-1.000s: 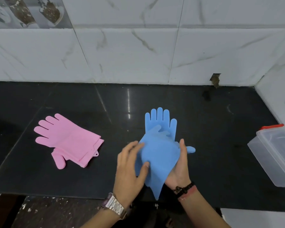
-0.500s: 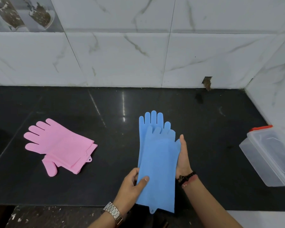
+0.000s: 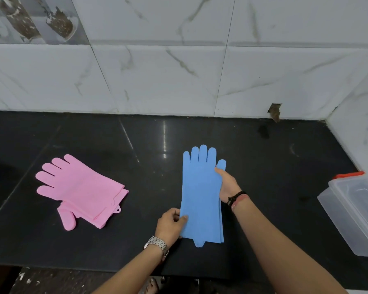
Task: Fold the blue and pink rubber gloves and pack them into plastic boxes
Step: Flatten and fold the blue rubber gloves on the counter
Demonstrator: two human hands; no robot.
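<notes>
**Fingers pinch both edges of the blue gloves**

Fingers [image 3: 180, 217] of our left hand [image 3: 169, 225] curl in and pinch the left edge of the blue gloves [image 3: 200, 194] near the cuff, thumb on top. Our right hand [image 3: 228, 185] grips the right edge higher up, beside the glove thumb, with the fingers tucked under the rubber and the thumb pressing down on it. We see the blue gloves stacked one on the other, flat on the black countertop [image 3: 263, 166], fingertips pointing at the marble tile wall [image 3: 157, 81], layered cuff edges showing at the lower right.

We see the pink gloves [image 3: 79, 189] well apart to the left, also stacked and lying at a slant. At the right edge sits a clear plastic box [image 3: 353, 215] with a red clip, tilted toward us.
</notes>
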